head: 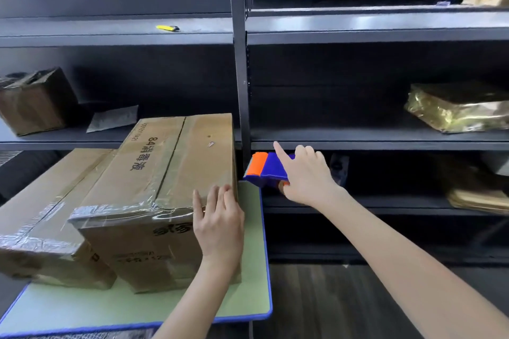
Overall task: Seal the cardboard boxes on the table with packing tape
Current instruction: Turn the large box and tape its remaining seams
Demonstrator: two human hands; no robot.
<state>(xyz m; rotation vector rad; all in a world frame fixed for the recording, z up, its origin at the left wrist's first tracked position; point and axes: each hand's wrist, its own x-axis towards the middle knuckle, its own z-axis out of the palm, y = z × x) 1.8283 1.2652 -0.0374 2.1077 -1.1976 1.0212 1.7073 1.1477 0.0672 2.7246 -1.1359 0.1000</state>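
Dispenser (264, 170) in right hand (307, 177) (roll mostly hidden); left hand (218, 224) on box (165, 162)

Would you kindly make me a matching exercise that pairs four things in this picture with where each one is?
1. tape dispenser
2. yellow knife
3. gold-wrapped parcel
4. printed cardboard box

A. on the green table, left hand touching it
B. on a shelf at the right
C. held by the right hand
D. on an upper shelf, left of the post

Pairs: 1-C, 2-D, 3-B, 4-A.
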